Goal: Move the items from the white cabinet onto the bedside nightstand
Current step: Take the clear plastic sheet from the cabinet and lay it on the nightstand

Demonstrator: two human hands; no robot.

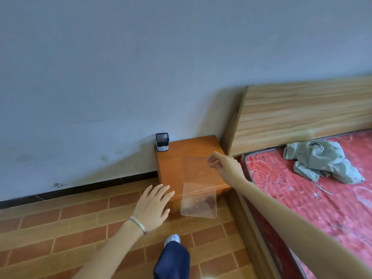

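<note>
Pinched at its top corner by the right hand, a clear bag hangs mid-frame over the nightstand, not yet set down. Dark crumbs or bits sit in the bag's bottom, lower centre. Left hand is empty, fingers spread flat, near the nightstand's front edge; can't tell if it touches.

Head view, the only one: a black holder stands at the nightstand's back corner by the wall, upper left of the top. Bed with grey cloth fills the right side. White cabinet not in frame.

Risks, as I judge them: grip is a light two-finger pinch on slick plastic, so it could slip. Bag's lower end hangs past the front edge, so a release here likely slides it to the floor. Contents could spill if the seal is open; can't tell.
</note>
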